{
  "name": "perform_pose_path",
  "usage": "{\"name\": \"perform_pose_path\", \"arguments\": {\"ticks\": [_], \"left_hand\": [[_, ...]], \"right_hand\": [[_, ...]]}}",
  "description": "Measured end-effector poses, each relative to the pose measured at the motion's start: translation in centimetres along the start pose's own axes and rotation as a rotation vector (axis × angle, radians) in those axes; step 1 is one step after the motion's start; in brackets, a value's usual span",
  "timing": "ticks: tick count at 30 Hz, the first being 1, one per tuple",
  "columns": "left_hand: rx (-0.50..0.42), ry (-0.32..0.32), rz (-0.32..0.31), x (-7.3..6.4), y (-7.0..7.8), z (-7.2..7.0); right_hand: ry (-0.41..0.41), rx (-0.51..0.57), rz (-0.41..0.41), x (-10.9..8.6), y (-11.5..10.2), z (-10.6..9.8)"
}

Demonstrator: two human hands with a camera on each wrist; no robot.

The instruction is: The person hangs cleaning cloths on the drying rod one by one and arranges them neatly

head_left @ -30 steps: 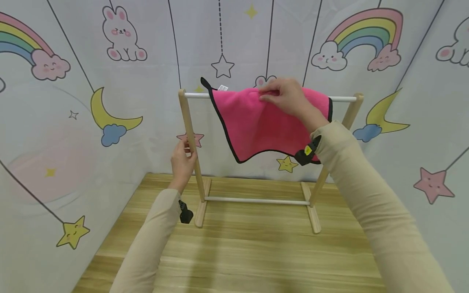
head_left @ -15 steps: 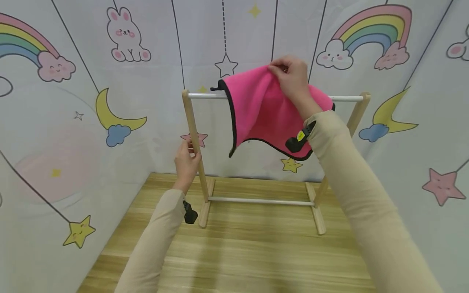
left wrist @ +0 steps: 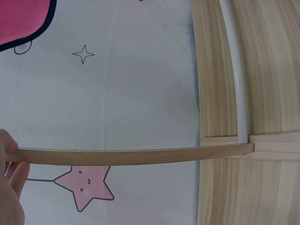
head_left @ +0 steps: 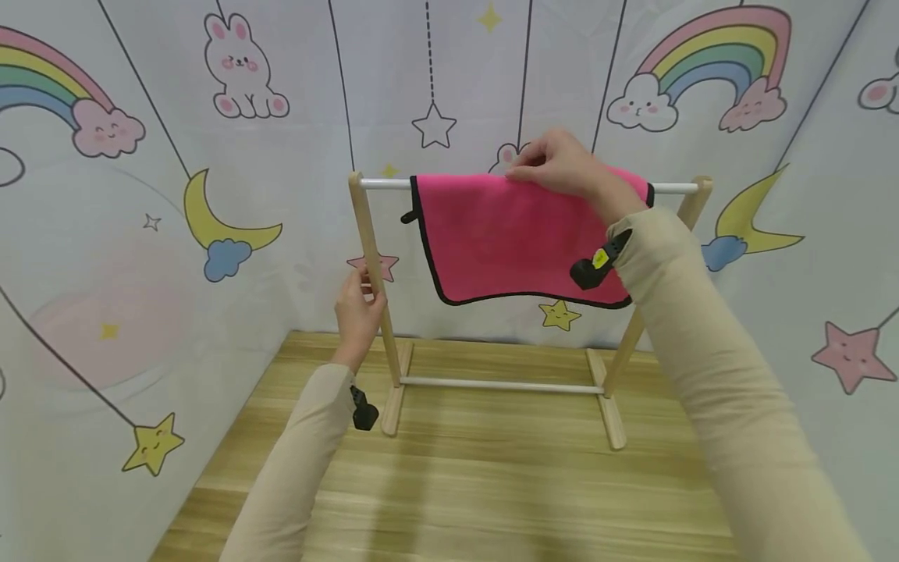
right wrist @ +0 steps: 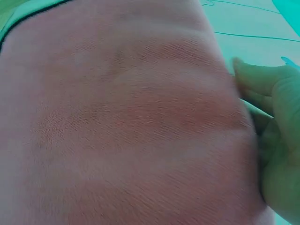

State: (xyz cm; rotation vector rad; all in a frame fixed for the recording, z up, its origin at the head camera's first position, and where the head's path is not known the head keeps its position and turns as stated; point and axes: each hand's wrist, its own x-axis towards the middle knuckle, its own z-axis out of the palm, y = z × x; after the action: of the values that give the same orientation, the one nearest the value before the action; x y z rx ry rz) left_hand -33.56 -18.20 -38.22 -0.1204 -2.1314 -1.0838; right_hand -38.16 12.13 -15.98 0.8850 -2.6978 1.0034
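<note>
A pink towel (head_left: 520, 242) with black edging hangs folded over the top white bar (head_left: 386, 184) of a wooden drying rack. A small black loop (head_left: 410, 217) sticks out from its left edge. My right hand (head_left: 562, 168) is at the fold on top of the bar, thumb and fingertips pinching the towel there. Seen from the right wrist, the cloth (right wrist: 140, 112) fills most of the view, with my thumb and fingers at its right edge. My left hand (head_left: 358, 312) grips the rack's left wooden post (left wrist: 117, 157) about midway up; its fingertips are partly hidden behind the post.
The rack stands on a wood-grain surface (head_left: 492, 476), on two wooden feet joined by a lower white bar (head_left: 499, 385). Behind and at both sides hangs a pale sheet (head_left: 316, 101) printed with rabbits, stars, moons and rainbows.
My right hand lifted the towel above the bar, then came down again. The towel now lies flatter and straighter, its loop in front at the left. My left hand stays on the post.
</note>
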Motion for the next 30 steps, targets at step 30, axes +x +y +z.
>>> {"name": "perform_pose_path", "arguments": {"ticks": [30], "left_hand": [[-0.38, -0.214, -0.105, -1.0, 7.6, 3.4]], "right_hand": [[0.094, -0.072, -0.034, -1.7, 0.4, 0.6]]}}
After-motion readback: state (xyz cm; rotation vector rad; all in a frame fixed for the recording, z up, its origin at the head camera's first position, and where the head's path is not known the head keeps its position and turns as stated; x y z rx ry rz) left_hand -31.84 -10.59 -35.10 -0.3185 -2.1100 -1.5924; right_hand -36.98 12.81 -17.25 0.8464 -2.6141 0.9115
